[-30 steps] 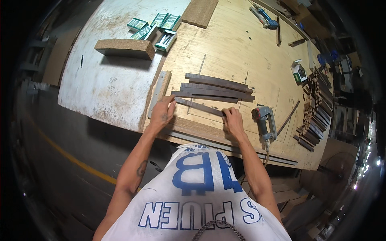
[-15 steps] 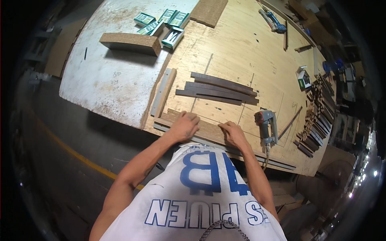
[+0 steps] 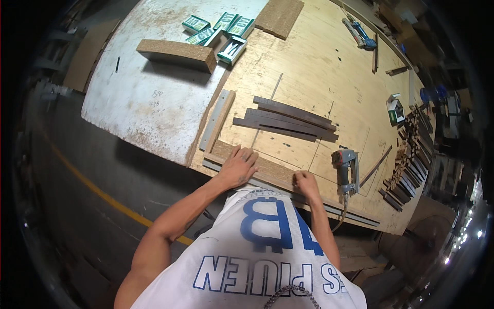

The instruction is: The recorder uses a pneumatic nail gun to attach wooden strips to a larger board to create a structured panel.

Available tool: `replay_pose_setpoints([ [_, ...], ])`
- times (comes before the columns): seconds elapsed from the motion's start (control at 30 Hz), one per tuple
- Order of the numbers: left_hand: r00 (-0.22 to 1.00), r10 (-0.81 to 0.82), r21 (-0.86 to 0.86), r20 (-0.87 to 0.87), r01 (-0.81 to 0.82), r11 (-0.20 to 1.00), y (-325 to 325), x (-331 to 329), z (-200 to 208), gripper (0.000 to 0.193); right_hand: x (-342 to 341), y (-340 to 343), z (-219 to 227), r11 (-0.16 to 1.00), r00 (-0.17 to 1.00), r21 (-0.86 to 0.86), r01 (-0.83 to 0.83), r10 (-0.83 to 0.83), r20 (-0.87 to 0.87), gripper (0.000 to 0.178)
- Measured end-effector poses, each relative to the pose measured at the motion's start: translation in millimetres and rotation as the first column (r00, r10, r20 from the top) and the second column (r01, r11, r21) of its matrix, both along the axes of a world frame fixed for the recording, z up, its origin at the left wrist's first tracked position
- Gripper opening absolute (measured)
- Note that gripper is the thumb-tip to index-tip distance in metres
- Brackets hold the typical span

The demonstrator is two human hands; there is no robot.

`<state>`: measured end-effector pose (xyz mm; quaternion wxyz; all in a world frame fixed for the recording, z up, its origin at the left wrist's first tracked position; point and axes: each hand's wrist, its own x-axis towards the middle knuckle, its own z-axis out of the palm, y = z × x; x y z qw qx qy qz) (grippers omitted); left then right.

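A narrow brown wooden board (image 3: 278, 167) lies along the near edge of the workbench, against a metal-and-wood fence. My left hand (image 3: 240, 166) rests on it toward its left end, fingers laid over the top and slightly apart. At the board's right end, my right hand (image 3: 307, 184) is closed, with thumb and curled fingers against the wood. Part of the grip is hidden by the hand itself. To the right of that hand lies a nail gun (image 3: 346, 167) with its hose attached. Several dark wooden strips (image 3: 288, 121) lie beyond the board.
A corner fence (image 3: 218, 121) stands left of the strips. Green-and-white boxes (image 3: 231, 50) and a curved wooden block (image 3: 177, 54) sit at the far left. A stack of cut strips (image 3: 406, 165) lines the right side, near an open box (image 3: 395, 109). Another tool (image 3: 360, 35) lies far right.
The view has shifted slightly, moving the bench rightward and down in the picture. My right hand's fingers are more curled at the board's right end. My left hand stays on the board.
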<state>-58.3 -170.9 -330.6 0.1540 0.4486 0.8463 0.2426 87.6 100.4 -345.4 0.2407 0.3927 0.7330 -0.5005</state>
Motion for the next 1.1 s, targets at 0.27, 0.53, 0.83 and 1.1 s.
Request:
replay_pose_setpoints([
  [0.27, 0.999, 0.015, -0.053, 0.047, -0.012, 0.999, 6, 1, 4, 0.046, -25, -19, 27, 0.922, 0.985, 0.353, -0.16, 0.175, -0.011, 0.046],
  [0.53, 0.998, 0.055, -0.065, 0.03, -0.053, 0.996, 13, -7, -1, 0.038, -59, 3, 47, 0.814, 0.929, 0.46, -0.355, 0.362, 0.078, 0.042],
  [0.83, 0.952, 0.282, 0.114, -0.122, -0.269, 0.956, 76, -49, -19, 0.044, -93, 31, 5, 0.42, 0.668, 0.878, -0.231, 0.724, -0.17, 0.045],
  [1.1, 0.949, 0.309, 0.15, -0.065, -0.297, 0.943, 42, -55, -12, 0.054, -82, 20, 14, 0.422, 0.579, 0.866, -0.267, 0.789, -0.206, 0.027],
])
